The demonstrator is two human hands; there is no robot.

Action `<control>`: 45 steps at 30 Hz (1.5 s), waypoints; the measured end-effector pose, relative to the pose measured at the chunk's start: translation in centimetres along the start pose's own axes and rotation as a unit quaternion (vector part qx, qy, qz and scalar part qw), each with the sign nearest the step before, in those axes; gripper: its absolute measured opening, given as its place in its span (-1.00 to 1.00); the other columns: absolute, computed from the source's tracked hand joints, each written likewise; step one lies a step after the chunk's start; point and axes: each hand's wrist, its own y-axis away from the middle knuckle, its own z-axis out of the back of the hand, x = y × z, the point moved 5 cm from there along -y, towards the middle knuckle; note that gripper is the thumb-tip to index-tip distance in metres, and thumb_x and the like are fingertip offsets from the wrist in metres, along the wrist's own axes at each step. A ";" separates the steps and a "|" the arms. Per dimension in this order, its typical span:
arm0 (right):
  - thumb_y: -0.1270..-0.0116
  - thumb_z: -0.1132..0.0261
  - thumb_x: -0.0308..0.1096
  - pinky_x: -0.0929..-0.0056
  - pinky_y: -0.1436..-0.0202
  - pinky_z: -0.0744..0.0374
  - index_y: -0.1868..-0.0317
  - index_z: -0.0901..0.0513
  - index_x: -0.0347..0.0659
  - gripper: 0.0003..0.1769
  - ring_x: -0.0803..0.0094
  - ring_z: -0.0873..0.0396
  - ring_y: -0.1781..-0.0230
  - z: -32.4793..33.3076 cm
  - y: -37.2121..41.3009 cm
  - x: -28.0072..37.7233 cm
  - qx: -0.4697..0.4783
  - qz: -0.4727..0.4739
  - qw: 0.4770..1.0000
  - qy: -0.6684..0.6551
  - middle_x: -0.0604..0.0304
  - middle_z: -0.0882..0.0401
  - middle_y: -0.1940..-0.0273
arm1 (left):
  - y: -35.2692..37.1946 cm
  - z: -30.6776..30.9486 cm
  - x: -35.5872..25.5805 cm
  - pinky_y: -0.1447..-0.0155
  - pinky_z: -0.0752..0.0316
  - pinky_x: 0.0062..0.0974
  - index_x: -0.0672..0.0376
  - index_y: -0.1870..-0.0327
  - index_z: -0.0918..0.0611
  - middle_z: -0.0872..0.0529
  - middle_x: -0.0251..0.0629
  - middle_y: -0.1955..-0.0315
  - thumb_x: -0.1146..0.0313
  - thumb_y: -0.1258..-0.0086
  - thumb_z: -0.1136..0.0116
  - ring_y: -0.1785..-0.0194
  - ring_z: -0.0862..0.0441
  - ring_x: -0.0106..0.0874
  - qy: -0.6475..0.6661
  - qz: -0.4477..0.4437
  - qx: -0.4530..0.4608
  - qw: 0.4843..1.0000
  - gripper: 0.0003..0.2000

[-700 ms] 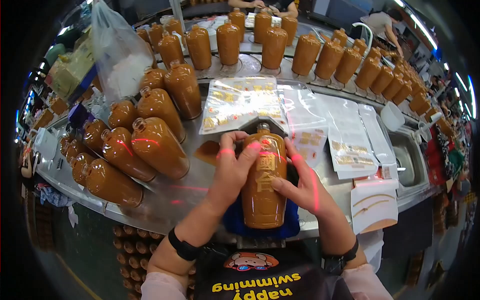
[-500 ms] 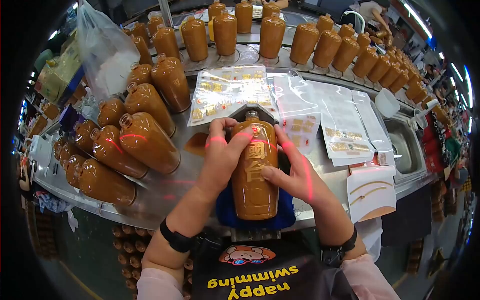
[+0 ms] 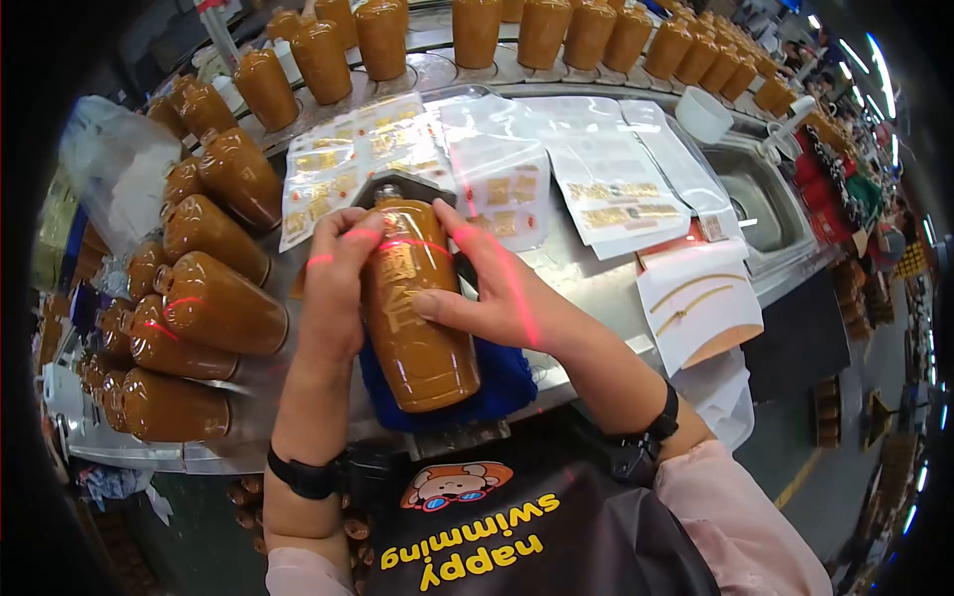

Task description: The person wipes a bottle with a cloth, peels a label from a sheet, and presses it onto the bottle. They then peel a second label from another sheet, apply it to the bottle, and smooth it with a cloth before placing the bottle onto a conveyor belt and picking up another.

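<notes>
A glossy brown bottle [image 3: 422, 343] with raised gold characters lies on a blue cloth [image 3: 512, 382], its neck pointing away from me into a dark angular holder [image 3: 429, 189]. My left hand [image 3: 338, 273] wraps round the bottle's left side near the shoulder. On the right side, my right hand [image 3: 497, 283] grips it, with the thumb resting on the lower gold character. Red laser lines cross both hands and the bottle's upper part. Beyond the holder lie clear sheets of gold stickers [image 3: 397, 139].
Several brown bottles [image 3: 229, 303] lean at the left beside a plastic bag [image 3: 124, 164]. More bottles [image 3: 383, 40] line a conveyor at the back. At the right are white sticker sheets [image 3: 606, 164], a card with gold strips [image 3: 696, 298] and a metal sink [image 3: 760, 199].
The view has shifted and rotated, so the bench scene sits further left. The bottle now appears tilted, with both hands still on it and the right thumb still on the lower character.
</notes>
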 end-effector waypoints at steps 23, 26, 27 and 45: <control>-0.19 -0.44 -0.30 0.03 -0.17 -0.52 -0.17 -0.62 -0.08 -0.51 -0.18 -0.47 -0.15 3.1 -0.8 6.7 0.001 0.248 0.898 0.362 -0.31 -0.32 -0.31 | 4.5 -1.7 1.5 -0.40 -0.33 -0.29 0.42 -0.49 -0.01 -0.34 0.16 -0.31 0.16 -0.36 -0.27 -0.36 -0.39 -0.17 -0.149 -0.094 -0.009 0.984 -0.13; -0.18 -0.42 -0.38 0.03 -0.17 -0.52 -0.21 -0.58 -0.11 -0.46 -0.20 -0.45 -0.19 2.6 -1.3 6.8 0.038 0.257 0.887 0.381 -0.34 -0.33 -0.30 | 4.5 -1.7 1.1 -0.38 -0.34 -0.29 0.42 -0.49 -0.01 -0.37 0.16 -0.28 0.17 -0.37 -0.26 -0.33 -0.42 -0.17 -0.154 -0.089 -0.011 0.984 -0.14; -0.19 -0.40 -0.42 0.04 -0.15 -0.54 -0.22 -0.56 -0.12 -0.46 -0.19 -0.48 -0.16 3.0 -1.5 6.9 0.007 0.265 0.884 0.385 -0.33 -0.37 -0.27 | 4.5 -1.8 1.1 -0.38 -0.34 -0.30 0.42 -0.49 -0.01 -0.38 0.17 -0.28 0.17 -0.37 -0.26 -0.33 -0.43 -0.17 -0.156 -0.093 -0.011 0.983 -0.14; -0.33 -0.28 -0.47 0.53 0.19 -0.63 -0.04 -0.57 -0.29 -0.72 0.53 -0.66 0.26 5.6 -3.9 3.1 -0.121 -0.024 0.991 -0.042 0.19 -0.67 0.20 | 2.8 -0.6 -4.2 -0.53 -0.05 -0.18 0.31 -0.38 -0.39 -0.52 0.02 -0.22 0.16 -0.52 -0.05 -0.34 -0.36 -0.15 -0.441 -0.372 0.114 0.808 -0.47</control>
